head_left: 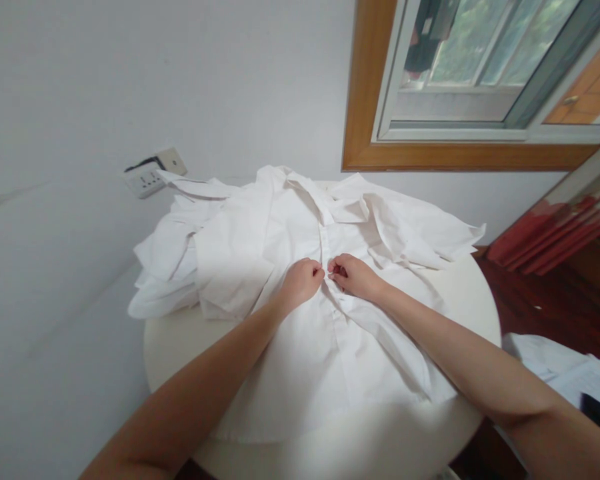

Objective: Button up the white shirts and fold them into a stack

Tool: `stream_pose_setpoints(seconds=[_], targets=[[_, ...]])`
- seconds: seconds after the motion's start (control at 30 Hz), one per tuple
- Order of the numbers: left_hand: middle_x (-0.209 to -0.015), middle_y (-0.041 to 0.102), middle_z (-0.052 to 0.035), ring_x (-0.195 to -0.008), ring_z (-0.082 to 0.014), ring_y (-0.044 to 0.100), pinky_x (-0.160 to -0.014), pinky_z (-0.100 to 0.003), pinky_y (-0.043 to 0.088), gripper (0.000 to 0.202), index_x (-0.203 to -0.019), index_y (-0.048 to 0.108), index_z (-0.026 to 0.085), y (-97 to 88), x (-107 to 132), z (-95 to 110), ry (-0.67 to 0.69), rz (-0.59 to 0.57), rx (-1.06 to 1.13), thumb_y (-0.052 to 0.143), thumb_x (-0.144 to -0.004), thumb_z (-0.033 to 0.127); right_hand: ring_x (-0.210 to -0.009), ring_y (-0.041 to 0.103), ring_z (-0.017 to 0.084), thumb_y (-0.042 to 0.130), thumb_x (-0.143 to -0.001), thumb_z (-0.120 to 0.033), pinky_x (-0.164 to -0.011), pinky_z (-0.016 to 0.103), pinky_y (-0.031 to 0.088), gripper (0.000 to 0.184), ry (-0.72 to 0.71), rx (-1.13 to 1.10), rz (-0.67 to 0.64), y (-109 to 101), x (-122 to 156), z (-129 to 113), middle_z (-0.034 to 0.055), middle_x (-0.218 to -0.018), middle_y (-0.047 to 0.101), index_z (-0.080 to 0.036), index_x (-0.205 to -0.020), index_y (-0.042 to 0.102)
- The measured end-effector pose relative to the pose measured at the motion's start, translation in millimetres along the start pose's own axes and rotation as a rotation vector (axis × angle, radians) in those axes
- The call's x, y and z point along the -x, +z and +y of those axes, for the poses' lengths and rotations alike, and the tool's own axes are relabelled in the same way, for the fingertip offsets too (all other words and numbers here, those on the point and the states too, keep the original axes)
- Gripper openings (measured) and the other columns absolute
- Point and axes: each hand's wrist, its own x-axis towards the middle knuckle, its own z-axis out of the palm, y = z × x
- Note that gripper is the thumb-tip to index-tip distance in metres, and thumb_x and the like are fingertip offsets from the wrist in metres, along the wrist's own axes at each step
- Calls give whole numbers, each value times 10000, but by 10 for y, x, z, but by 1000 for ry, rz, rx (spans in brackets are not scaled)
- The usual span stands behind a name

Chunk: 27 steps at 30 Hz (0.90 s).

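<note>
White cotton-looking cloth, thin and softly creased, makes up the shirt (pixel 285 380), which lies face up across the middle of a round, smooth, cream-white table (pixel 473 313). Its collar end is towards the table's far edge, by the pale wall (pixel 250 87), and its broad hem comes down near the close edge. The front placket (pixel 324 239) runs as a narrow strip down the centre, and to its right the fabric rises in long, slanting folds.

At the placket, the left hand (pixel 304 279) has thumb and fingertips pinched together on the cloth. The right hand (pixel 353 275), just beside it, pinches the strip's other side with fingers curled; whether a button sits between the fingertips I cannot tell.

Over the table's left edge bulges a rumpled pile of white cloth (pixel 165 267), layered and loose, partly under a flat, wide sleeve (pixel 233 267). Crumpled folds spread to the right-hand far edge, ending in a point. Beyond are a plastic socket (pixel 145 181), a varnished wooden window frame (pixel 367 100) and a red-and-pale curtain (pixel 560 230).
</note>
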Motion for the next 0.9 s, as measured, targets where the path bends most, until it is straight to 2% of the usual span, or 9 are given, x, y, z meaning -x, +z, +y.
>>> stream_pose_setpoints(seconds=[0.2, 0.33, 0.5, 0.6, 0.73, 0.9], targets=[[-670, 617, -26, -686, -145, 549, -643, -251, 377, 244, -661, 637, 162, -26, 18, 3, 27, 7, 8, 490, -850, 206, -658, 509, 107, 618, -799, -103, -656, 216, 386, 88, 5, 53, 22, 26, 5, 19, 6, -777, 564, -155, -867, 638], [-705, 620, -24, -696, -143, 558, -647, -245, 392, 172, -691, 640, 165, -7, 26, -15, 34, 30, 10, 575, -819, 260, -601, 504, 93, 600, -782, -94, -620, 209, 380, 94, 4, -20, -8, 9, -8, 53, -23, -707, 560, -153, -848, 630], [-774, 634, -47, -754, -168, 590, -693, -269, 414, 170, -749, 653, 168, 7, 65, 36, 29, 59, -115, 570, -837, 287, -527, 508, 80, 580, -777, -110, -553, 199, 379, 86, 32, -159, -48, -2, -28, 92, -50, -642, 556, -149, -843, 618], [-806, 646, -59, -801, -189, 611, -727, -283, 425, 205, -791, 654, 173, 7, 97, 85, 37, 71, -189, 531, -869, 316, -490, 507, 78, 573, -765, -110, -504, 192, 378, 101, 79, -248, -70, -10, -25, 85, -61, -612, 557, -160, -847, 603], [-831, 661, -71, -802, -204, 623, -722, -297, 432, 238, -841, 640, 169, 16, 123, 119, 43, 82, -251, 487, -894, 343, -444, 500, 86, 549, -787, -151, -424, 187, 385, 73, 195, -446, -167, -53, -16, 49, -68, -563, 550, -174, -845, 587], [-841, 678, -65, -799, -201, 630, -701, -290, 420, 157, -835, 631, 175, 15, 134, 122, 49, 75, -255, 508, -855, 270, -481, 545, 95, 569, -803, -194, -426, 177, 436, 50, 286, -552, -172, -86, -19, 45, -49, -543, 569, -167, -783, 606]])
